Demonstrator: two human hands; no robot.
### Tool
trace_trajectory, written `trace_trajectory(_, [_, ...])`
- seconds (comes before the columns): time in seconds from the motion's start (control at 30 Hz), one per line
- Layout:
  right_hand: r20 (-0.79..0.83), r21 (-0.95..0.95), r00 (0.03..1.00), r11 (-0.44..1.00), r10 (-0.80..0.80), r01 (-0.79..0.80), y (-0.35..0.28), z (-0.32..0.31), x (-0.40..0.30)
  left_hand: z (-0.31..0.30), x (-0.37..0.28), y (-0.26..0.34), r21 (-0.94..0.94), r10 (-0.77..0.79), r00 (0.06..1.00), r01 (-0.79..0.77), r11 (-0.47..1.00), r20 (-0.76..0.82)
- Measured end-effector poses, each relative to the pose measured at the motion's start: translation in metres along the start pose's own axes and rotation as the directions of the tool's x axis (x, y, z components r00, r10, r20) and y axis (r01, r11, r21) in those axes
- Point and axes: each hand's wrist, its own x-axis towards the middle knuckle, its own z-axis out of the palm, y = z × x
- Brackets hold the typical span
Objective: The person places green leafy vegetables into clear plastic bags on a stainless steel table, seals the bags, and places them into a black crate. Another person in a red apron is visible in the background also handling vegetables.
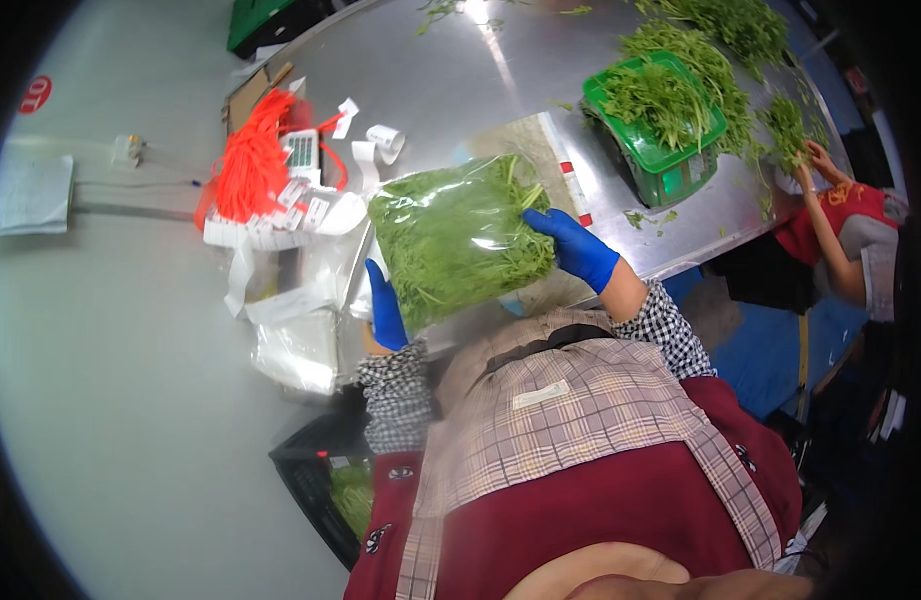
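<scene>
A clear plastic bag packed with leafy greens (464, 240) is held up above the near edge of a metal table. My right hand (576, 244), in a blue glove, grips the bag's right side, thumb on top. At the bag's lower left side is my left hand (387, 309), also gloved in blue; its thumb shows and its other fingers are hidden by the bag. Beneath the bag lies a flat mat or cloth (565, 161) with red-and-white edging, partly covered.
Left on the metal table (430, 82) are red tape strips (258, 157), a label roll (385, 141) and a stack of clear bags (299, 349). A green basket of greens (659, 169) and loose greens (730, 37) lie right, near another person's hands (813, 165). A black crate (310, 465) stands below.
</scene>
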Motion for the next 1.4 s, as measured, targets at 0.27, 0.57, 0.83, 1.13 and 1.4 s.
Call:
trace_trajectory(0.27, [-0.058,0.123,0.998,0.991,-0.036,0.043,0.015,0.036,0.001,-0.097,-0.027,-0.085,0.773,0.353,0.899,-0.412,0.483,0.259])
trace_trajectory(0.57, [-0.043,-0.085,0.998,0.995,0.04,-0.043,0.062,0.08,0.019,-0.04,-0.072,-0.063,0.054,0.322,0.945,-0.319,0.946,-0.059])
trace_trajectory(0.83, [0.044,-0.21,0.992,0.972,0.118,-0.106,0.089,0.115,0.021,-0.055,-0.111,-0.052,-0.634,0.312,0.945,-0.303,0.712,-0.101])
trace_trajectory(1.13, [0.016,-0.164,0.977,0.965,0.212,-0.207,0.09,0.102,0.022,-0.058,-0.109,-0.053,-0.55,0.327,0.944,-0.299,0.78,-0.05])
trace_trajectory(1.4, [-0.011,-0.023,0.981,0.981,0.193,-0.193,0.063,0.072,0.02,-0.064,-0.079,-0.06,0.256,0.429,0.883,-0.377,0.89,-0.189])
